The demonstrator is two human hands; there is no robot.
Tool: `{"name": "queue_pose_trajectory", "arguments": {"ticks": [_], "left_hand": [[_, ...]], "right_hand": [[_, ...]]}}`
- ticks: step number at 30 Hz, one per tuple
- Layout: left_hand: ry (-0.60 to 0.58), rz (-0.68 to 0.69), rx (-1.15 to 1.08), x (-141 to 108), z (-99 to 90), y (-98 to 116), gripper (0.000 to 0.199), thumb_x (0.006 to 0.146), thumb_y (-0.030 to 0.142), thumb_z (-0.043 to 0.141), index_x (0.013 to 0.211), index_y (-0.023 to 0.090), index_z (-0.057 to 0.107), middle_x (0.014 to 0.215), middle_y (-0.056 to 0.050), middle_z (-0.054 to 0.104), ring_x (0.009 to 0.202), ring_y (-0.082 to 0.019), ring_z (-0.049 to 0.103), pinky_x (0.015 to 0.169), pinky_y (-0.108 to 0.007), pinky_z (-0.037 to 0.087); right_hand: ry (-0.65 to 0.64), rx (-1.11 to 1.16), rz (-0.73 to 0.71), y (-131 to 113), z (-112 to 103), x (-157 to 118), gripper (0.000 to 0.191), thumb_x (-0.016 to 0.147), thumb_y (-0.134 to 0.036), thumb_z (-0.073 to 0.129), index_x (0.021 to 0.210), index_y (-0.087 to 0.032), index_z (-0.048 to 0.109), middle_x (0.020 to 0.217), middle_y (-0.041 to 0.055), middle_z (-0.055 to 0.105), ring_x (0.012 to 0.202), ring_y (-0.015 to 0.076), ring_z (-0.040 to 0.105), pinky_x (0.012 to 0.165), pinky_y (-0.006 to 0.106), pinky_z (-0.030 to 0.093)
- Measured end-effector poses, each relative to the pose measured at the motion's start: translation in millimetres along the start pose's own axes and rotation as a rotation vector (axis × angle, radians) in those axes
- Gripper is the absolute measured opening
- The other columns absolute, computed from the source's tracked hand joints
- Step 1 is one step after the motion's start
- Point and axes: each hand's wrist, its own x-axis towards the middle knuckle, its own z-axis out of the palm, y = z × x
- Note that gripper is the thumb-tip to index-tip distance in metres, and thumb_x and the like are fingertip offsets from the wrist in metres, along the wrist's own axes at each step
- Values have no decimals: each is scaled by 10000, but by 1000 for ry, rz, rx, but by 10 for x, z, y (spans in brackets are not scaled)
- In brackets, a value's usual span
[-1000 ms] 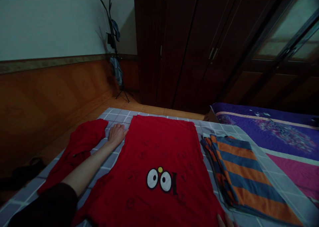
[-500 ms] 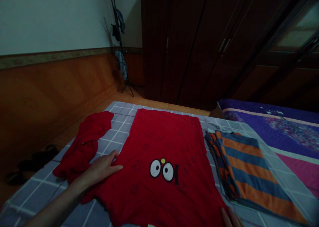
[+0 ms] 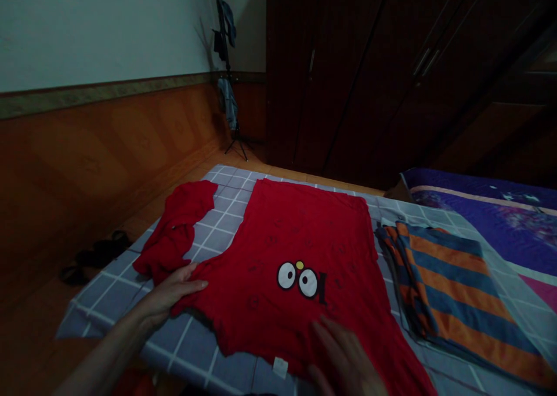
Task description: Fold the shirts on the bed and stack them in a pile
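Note:
A red T-shirt [image 3: 278, 228] with a printed pair of cartoon eyes lies spread out, its neckline with a white tag toward me. At its left sleeve is my left hand [image 3: 176, 291], thumb on top and fingers closed on the cloth. My right hand [image 3: 346, 358], slightly blurred, is over the shirt near the neckline with its fingers apart. I cannot tell whether it touches the fabric. Beside the left sleeve lies a crumpled red garment [image 3: 183, 228].
Folded orange and blue striped clothes [image 3: 461, 291] lie at the right on the grey checked sheet [image 3: 191, 349]. Further right is a purple patterned bedspread [image 3: 478, 193]. Dark wardrobes [image 3: 339, 77] and a coat stand [image 3: 227, 54] are behind. Black footwear [image 3: 98, 254] lies on the floor at left.
My right hand has moved from the shirt's right edge inward over its near part. My left hand has closed on the sleeve, which now spreads further out. The view has shifted.

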Motion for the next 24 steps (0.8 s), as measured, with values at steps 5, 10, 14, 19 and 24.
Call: {"name": "queue_pose_trajectory", "arguments": {"ticks": [5, 10, 14, 19, 24], "left_hand": [[82, 6, -23, -80, -65, -31, 526, 646, 298, 799, 1110, 157, 595, 1002, -83, 707, 887, -230, 675, 799, -308, 510], [273, 118, 31, -30, -268, -139, 382, 693, 390, 741, 951, 150, 596, 808, -35, 704, 722, -179, 656, 663, -252, 481], [374, 270, 292, 7, -459, -208, 277, 738, 410, 635, 837, 155, 594, 732, -14, 660, 661, -178, 623, 618, -261, 454], [627, 548, 960, -67, -358, -187, 208, 823, 324, 497, 901, 176, 621, 885, -61, 650, 860, -230, 605, 806, -343, 434], [521, 604, 1249, -3, -58, -135, 287, 889, 415, 456, 848, 184, 621, 850, -71, 627, 865, -238, 578, 818, -352, 419]], "right_hand": [[-263, 260, -125, -910, 369, 780, 655, 819, -429, 613, 1389, -193, 392, 1359, 101, 505, 1221, 271, 474, 961, 377, 458], [-375, 131, -269, -1329, 772, 1037, 219, 784, -164, 567, 997, -132, 606, 930, 112, 636, 854, 261, 574, 738, 402, 501], [-337, 194, -180, -1386, 790, 1005, 142, 706, -81, 545, 802, -183, 563, 819, 56, 598, 750, 212, 535, 609, 315, 439], [-287, 154, -205, -1387, 788, 954, 207, 674, -123, 585, 871, -183, 560, 817, 55, 589, 735, 217, 509, 633, 333, 413], [-209, 33, -345, -1424, 971, 933, 92, 733, -109, 596, 790, -172, 560, 744, 62, 572, 669, 210, 478, 549, 323, 367]]}}
